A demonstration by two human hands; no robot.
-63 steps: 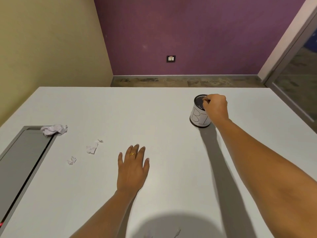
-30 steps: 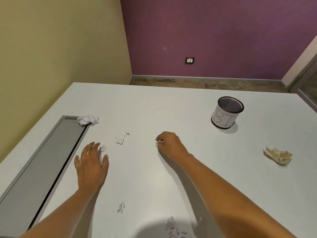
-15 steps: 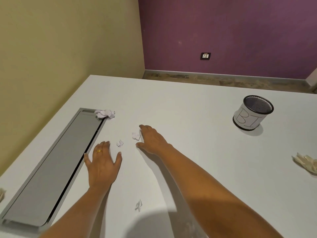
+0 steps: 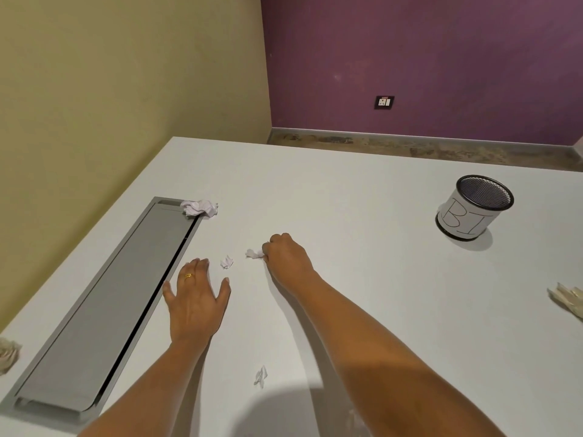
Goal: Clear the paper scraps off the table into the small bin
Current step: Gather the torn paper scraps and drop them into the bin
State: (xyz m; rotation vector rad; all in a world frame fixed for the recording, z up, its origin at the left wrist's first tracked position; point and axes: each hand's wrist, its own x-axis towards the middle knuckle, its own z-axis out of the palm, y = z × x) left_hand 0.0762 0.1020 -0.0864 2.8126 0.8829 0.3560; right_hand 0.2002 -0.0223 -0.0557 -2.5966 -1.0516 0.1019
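Note:
On the white table (image 4: 362, 216), my right hand (image 4: 285, 255) has its fingers closed on a small white paper scrap (image 4: 254, 253) that still lies on the surface. My left hand (image 4: 195, 302) rests flat with fingers spread, just below another tiny scrap (image 4: 226, 262). A larger crumpled scrap (image 4: 199, 208) sits at the far end of the grey cable hatch (image 4: 104, 298). One more scrap (image 4: 260, 376) lies near the front between my forearms. The small mesh bin (image 4: 473, 208), labelled in marker, stands far right.
A crumpled beige paper (image 4: 569, 299) lies at the right edge, and another beige wad (image 4: 8, 353) at the left edge. Yellow and purple walls stand behind the table. Faint scraps show in the shadow at the front edge.
My right hand left the bin, swept left across the table and closed its fingers on the small scrap. My left hand shifted left beside the hatch. The view panned left.

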